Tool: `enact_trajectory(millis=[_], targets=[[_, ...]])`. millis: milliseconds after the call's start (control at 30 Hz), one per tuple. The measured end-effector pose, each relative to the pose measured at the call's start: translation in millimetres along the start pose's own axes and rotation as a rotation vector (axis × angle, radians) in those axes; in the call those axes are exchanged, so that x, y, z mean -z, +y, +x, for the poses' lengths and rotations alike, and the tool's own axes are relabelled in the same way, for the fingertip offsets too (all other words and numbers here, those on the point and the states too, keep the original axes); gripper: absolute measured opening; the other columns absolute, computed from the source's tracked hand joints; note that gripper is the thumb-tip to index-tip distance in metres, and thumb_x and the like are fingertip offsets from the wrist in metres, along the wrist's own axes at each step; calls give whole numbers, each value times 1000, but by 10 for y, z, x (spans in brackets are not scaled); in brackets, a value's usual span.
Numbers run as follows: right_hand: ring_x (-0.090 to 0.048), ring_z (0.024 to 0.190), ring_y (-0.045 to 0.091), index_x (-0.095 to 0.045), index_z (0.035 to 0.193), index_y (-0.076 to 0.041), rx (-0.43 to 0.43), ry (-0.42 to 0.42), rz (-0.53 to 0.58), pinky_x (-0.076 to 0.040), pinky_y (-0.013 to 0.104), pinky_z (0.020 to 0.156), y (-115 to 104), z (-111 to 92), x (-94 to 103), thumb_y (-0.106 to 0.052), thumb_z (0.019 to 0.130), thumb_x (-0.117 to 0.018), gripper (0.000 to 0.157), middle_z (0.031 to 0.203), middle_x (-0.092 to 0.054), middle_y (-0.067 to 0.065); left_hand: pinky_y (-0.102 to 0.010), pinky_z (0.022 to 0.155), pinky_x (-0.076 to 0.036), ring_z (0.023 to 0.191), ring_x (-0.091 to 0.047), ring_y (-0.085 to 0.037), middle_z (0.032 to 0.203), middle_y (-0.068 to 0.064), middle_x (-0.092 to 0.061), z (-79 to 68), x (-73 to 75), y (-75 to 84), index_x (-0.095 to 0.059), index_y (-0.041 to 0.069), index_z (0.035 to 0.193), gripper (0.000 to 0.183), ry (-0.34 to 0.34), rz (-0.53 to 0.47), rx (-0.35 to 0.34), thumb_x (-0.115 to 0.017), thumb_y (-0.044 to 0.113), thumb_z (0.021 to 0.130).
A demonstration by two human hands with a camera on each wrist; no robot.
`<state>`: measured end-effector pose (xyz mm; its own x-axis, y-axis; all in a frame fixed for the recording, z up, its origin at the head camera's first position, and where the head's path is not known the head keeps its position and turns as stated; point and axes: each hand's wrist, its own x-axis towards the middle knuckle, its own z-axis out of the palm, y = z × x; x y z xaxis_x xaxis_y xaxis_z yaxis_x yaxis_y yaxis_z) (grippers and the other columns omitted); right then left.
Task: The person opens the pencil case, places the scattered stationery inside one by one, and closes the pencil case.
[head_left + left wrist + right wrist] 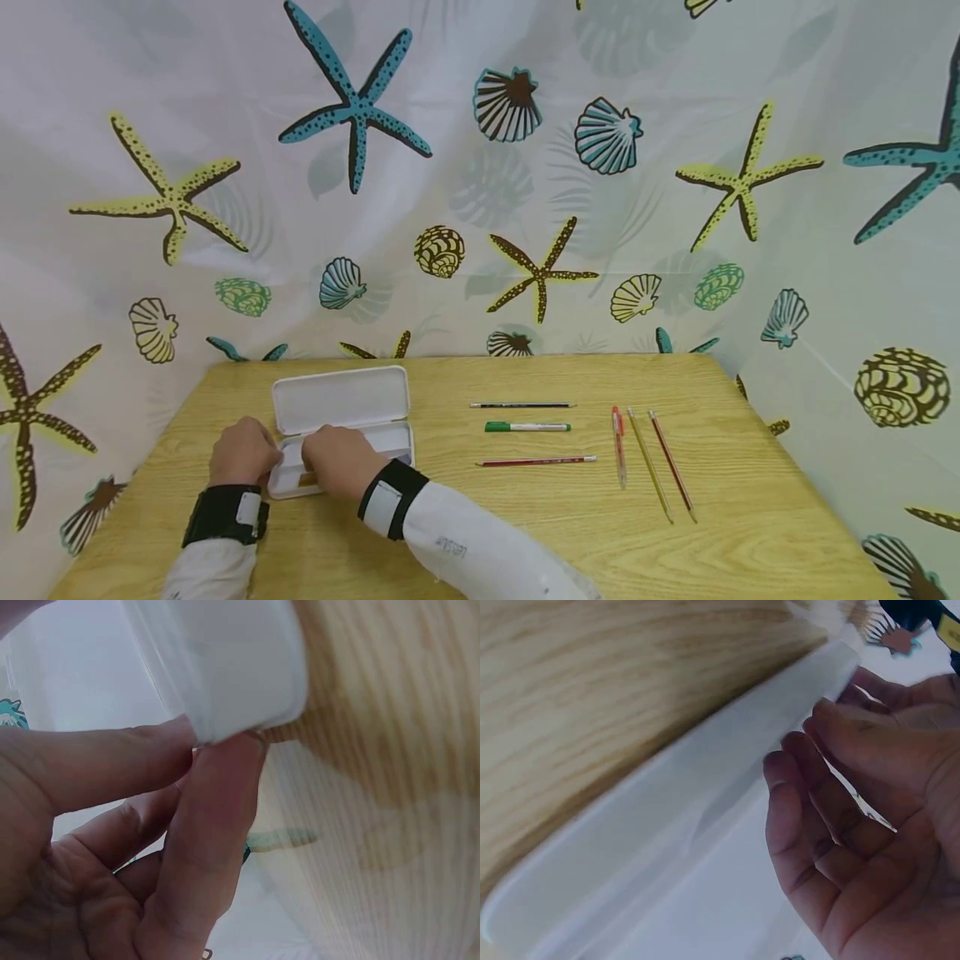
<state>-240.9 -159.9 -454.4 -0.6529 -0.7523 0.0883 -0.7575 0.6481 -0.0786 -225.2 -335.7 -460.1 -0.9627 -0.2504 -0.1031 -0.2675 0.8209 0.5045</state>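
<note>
A white pencil case (341,402) stands on the left of the table, its lid folded back. My left hand (244,451) is at its left end. In the left wrist view, thumb and forefinger pinch a lower corner of the case (232,667). My right hand (339,458) reaches over the case's tray, fingers bent. The right wrist view has its fingertips close to the long front wall (652,799); whether they hold something small cannot be told. A brownish patch (308,479) shows in the tray beside the right hand.
Right of the case lie a dark pencil (522,405), a green marker (528,427) and a red pencil (536,461), roughly crosswise. Farther right are a red pen (618,447), a yellow pencil (651,467) and another red pencil (672,467). A patterned curtain (450,183) surrounds the table.
</note>
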Motion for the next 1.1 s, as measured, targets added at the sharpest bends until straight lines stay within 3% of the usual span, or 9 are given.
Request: enact_trajectory(millis=[233, 433, 633, 900, 1100], targets=[[-65, 87, 1, -81, 105, -20, -8, 4, 101, -50, 16, 72, 161, -134, 329, -20, 91, -80, 15, 102, -74, -10, -31, 50, -41, 56, -55, -22, 60, -4, -55, 3, 3, 19, -67, 0, 68, 11, -7, 2, 18, -67, 3, 79], [-65, 88, 3, -80, 104, -17, -23, 57, 171, -49, 16, 72, 402, -329, 655, -17, 91, -79, 13, 100, -75, -7, -32, 52, -42, 59, -56, -23, 63, -7, -57, 15, 5, 17, -68, -2, 72, 10, -11, 8, 19, -68, 3, 80], [-68, 92, 9, -80, 106, -12, -69, 88, 241, -51, 21, 78, 754, -653, 933, -14, 92, -77, 15, 101, -75, -2, -31, 51, -42, 57, -56, -23, 63, -7, -58, 7, -8, 30, -68, -3, 72, 9, 2, 10, 21, -68, 3, 80], [-68, 88, 17, -79, 105, -8, -195, 135, 290, -54, 31, 77, 1319, -1178, 1123, -10, 91, -77, 13, 98, -74, 4, -31, 50, -43, 55, -56, -22, 62, -7, -58, 4, -18, 30, -69, -5, 75, 10, -2, 13, 25, -67, 3, 80], [-65, 84, 18, -78, 101, -5, -303, 142, 319, -54, 35, 74, 1631, -1500, 1106, -7, 89, -78, 12, 92, -71, 3, -32, 50, -42, 56, -56, -23, 62, -8, -58, -3, -18, 26, -69, -5, 75, 11, -6, 10, 23, -65, 3, 81]])
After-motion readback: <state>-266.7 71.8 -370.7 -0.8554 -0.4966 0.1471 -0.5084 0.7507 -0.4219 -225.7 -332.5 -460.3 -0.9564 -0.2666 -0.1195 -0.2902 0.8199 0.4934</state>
